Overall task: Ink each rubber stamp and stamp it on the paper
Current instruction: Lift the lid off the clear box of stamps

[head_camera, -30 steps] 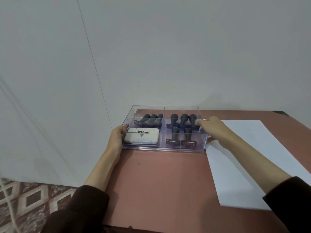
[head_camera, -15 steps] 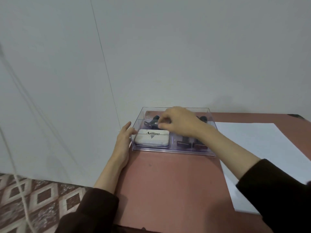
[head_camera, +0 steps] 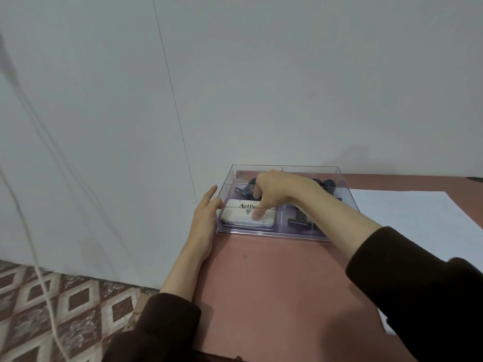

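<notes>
A clear plastic organiser box (head_camera: 271,232) with several compartments stands at the table's back left corner. Its front left compartment holds a white Artline ink pad (head_camera: 239,218). Black-handled rubber stamps (head_camera: 244,190) lie in the back left compartment; others (head_camera: 298,222) stand in the right ones, partly hidden by my arm. My right hand (head_camera: 277,190) reaches into the box, fingertips down on the ink pad's lid. My left hand (head_camera: 205,218) rests flat against the box's left wall, fingers straight. A white sheet of paper (head_camera: 418,218) lies to the right of the box.
The reddish-brown table (head_camera: 274,278) meets a pale grey wall (head_camera: 261,87) right behind the box. Left of the table edge the floor has a diamond-patterned tile (head_camera: 65,309), and a thin white cord (head_camera: 34,257) hangs there.
My right hand moved from the box's right side across to the left and now comes down onto the ink pad. My left hand's fingers straightened against the box wall. The view shifted leftward.
</notes>
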Tool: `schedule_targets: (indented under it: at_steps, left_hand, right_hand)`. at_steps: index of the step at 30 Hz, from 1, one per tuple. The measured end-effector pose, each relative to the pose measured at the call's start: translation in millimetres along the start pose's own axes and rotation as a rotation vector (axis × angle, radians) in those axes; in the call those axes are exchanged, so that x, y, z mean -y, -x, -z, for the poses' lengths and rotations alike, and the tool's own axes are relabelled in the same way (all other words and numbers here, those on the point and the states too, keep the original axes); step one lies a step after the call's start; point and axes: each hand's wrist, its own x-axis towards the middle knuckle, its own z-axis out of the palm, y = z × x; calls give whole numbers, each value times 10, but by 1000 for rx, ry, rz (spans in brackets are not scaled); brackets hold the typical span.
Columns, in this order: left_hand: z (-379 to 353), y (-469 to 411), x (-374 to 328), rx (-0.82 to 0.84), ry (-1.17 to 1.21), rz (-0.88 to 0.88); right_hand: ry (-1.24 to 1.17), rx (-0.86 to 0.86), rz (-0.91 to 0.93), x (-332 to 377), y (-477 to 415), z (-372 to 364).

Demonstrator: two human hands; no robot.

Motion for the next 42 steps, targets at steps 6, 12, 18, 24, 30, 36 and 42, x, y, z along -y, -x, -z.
schedule_targets:
  at_steps: [6,12,18,24,30,36,42]
  left_hand:
    - [26,-37,66,3,-43,-37]
    - [27,-32,79,80,-131,-85]
    - [-25,-23,75,73,-244,-111]
    - [-37,18,69,40,-270,-157]
    - [-44,45,76,51,-279,-195]
    - [-45,36,104,46,-302,-259]
    - [-55,95,54,65,-265,-296]
  right_hand:
    - [-22,11,-15,-15,9,-24]
    - [-46,-119,-85,20,27,-197]
    - [40,-231,-164,89,65,-333]
    - [73,-164,-203,176,55,-361]
    - [66,-354,-207,143,60,-447]
    - [109,-550,-191,131,58,-506]
    - [-123,-691,-97,114,85,-506]
